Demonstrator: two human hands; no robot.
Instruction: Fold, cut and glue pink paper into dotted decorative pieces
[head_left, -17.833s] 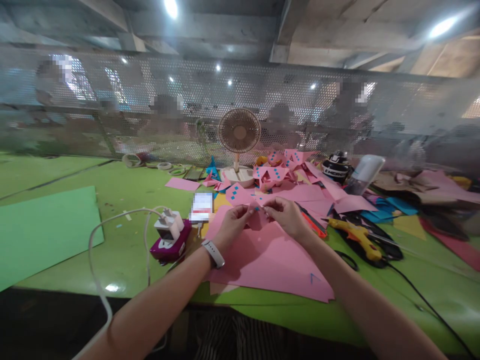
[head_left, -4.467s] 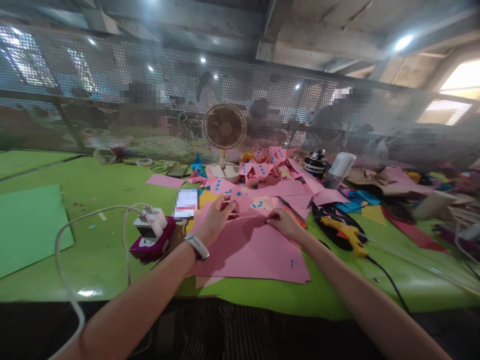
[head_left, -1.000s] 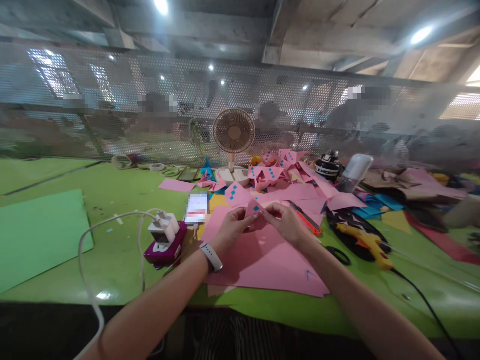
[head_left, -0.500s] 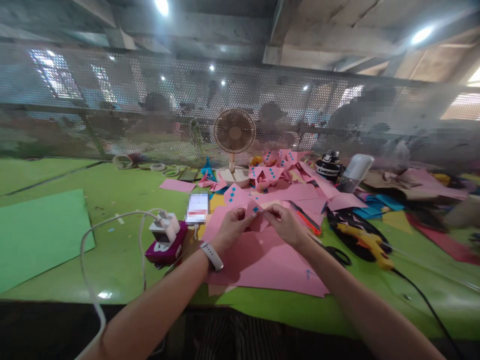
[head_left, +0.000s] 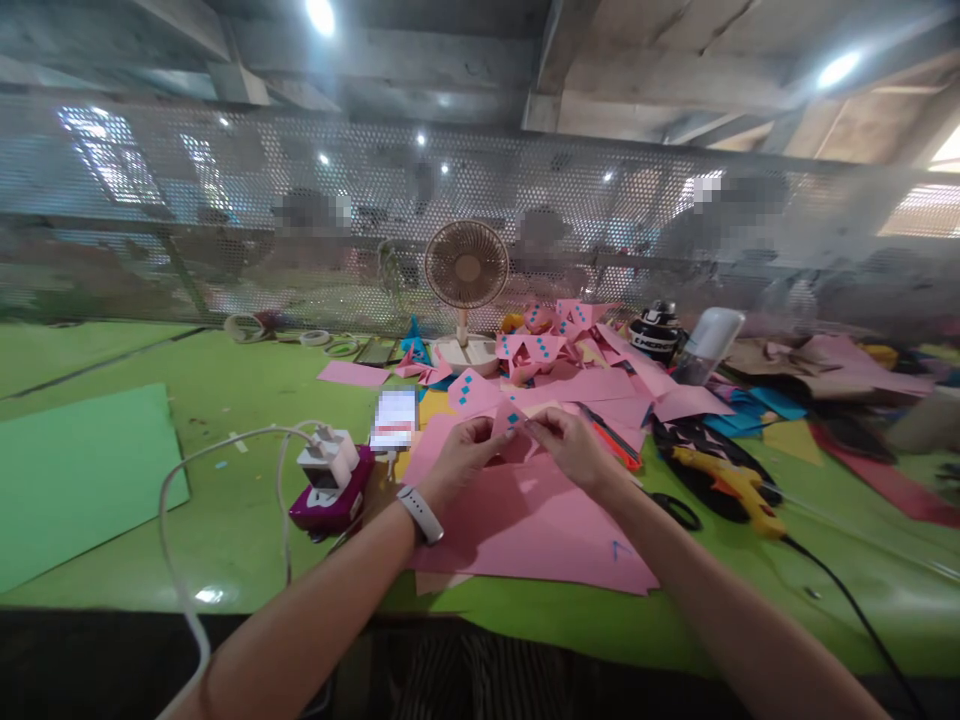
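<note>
Between my two hands is a small folded piece of pink paper point(head_left: 517, 444) with blue diamonds on it. My left hand point(head_left: 466, 455) pinches its left side, with a pale watch band on that wrist. Thumb and fingers of my right hand point(head_left: 564, 443) close on its right edge. Both hands are above a large pink sheet point(head_left: 525, 530) that has a small blue pen mark near its lower right corner. Just beyond my left fingertips lies another pink piece point(head_left: 474, 392) with blue diamonds. An orange cutter knife point(head_left: 616, 447) rests right of my right hand.
A small fan point(head_left: 466, 268) stands at the back, beside a heap of pink cutouts point(head_left: 536, 350). At right lie a yellow glue gun point(head_left: 731, 487) and black scissors point(head_left: 675, 510). A phone point(head_left: 394, 418), a purple power block point(head_left: 330, 512) with chargers and a green sheet point(head_left: 90, 480) are at left.
Both hands keep their pinch on the small pink paper, and the fingers shift only slightly. The camera view has moved a little.
</note>
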